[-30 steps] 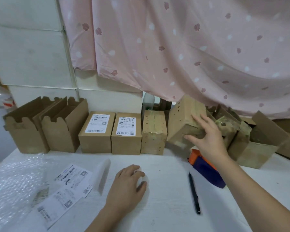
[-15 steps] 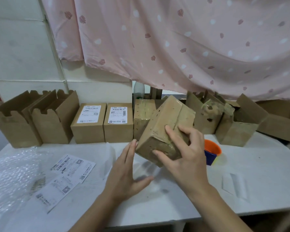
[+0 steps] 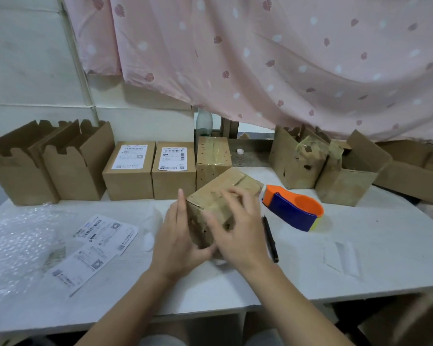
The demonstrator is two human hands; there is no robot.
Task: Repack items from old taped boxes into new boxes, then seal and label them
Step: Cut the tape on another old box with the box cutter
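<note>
An old taped cardboard box [image 3: 219, 192] stands skewed on the white table [image 3: 375, 268], at its middle. My left hand [image 3: 179, 236] lies flat against the box's left side with fingers straight up. My right hand [image 3: 238, 231], blurred by motion, reaches over the box's front face with fingers curled on it. Two new open boxes [image 3: 18, 161] [image 3: 78, 158] stand at the back left. Beside them are two sealed boxes with labels [image 3: 129, 168] [image 3: 174, 168], then another old taped box [image 3: 213, 156].
An orange and blue tape dispenser [image 3: 293, 208] and a black pen [image 3: 270, 238] lie just right of the held box. Printed labels [image 3: 95, 245] and bubble wrap [image 3: 15, 240] cover the left. Torn-open old boxes [image 3: 295, 161] [image 3: 343, 186] crowd the back right under a pink curtain.
My right hand brought the taped box from the back row down to the table's middle. My left hand rose off the table and came against the box's side.
</note>
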